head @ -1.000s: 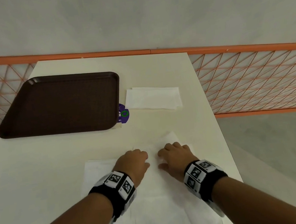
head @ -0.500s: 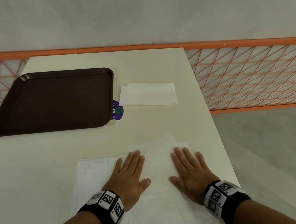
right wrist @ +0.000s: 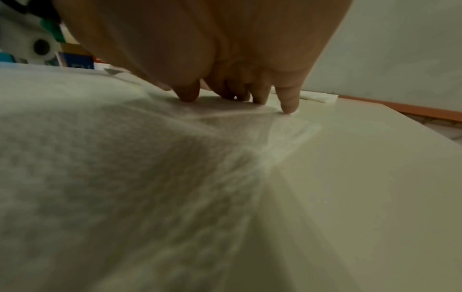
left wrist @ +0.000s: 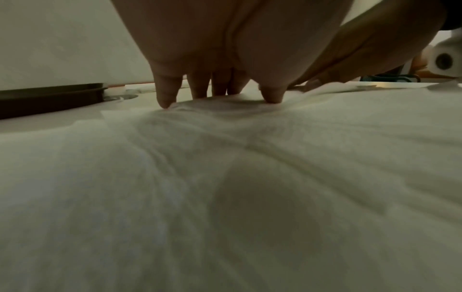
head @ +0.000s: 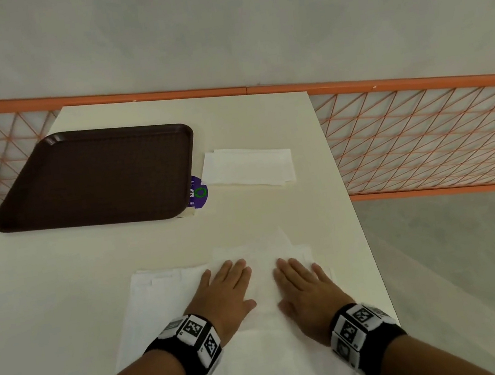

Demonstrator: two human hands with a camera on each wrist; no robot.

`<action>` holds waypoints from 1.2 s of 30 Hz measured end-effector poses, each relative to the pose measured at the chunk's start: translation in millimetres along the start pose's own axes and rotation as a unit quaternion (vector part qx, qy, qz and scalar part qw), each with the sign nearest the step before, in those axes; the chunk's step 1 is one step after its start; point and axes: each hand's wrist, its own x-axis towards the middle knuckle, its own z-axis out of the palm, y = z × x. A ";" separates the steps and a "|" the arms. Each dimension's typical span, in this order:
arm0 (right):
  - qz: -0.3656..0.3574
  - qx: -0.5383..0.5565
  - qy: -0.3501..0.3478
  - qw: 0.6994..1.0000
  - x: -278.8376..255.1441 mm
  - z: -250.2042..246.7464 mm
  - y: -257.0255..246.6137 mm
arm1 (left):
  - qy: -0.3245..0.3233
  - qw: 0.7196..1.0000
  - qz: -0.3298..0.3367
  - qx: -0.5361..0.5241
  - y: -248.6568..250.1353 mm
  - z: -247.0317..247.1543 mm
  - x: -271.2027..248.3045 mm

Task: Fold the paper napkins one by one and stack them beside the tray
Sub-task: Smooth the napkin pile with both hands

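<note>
A white paper napkin lies on top of a spread of unfolded napkins at the near edge of the cream table. My left hand and right hand lie flat on it side by side, fingers straight, pressing it down. In the left wrist view the fingertips touch the napkin; the right wrist view shows the same with the right fingertips on the napkin. A stack of folded napkins lies right of the dark brown tray.
A purple round sticker sits between the tray and the folded stack. The table's right edge runs close to my right hand. An orange mesh railing stands beyond the table.
Both hands went from curled on the napkin to lying flat on it with straight fingers, and they have slid back toward me; since half a second ago they have hardly moved.
</note>
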 end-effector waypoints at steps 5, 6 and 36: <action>0.029 0.009 0.041 0.999 9.3 -21.4 6.6 | -0.023 0.999 -0.023 -0.008 -3.8 -10.0 9.9; 0.034 0.015 0.049 0.998 13.5 -27.3 6.3 | -0.016 0.999 -0.029 -0.020 -3.4 -14.3 12.5; 0.151 0.519 0.134 0.831 22.7 -74.7 26.2 | 0.118 0.814 -0.135 -0.553 -58.2 -45.7 10.5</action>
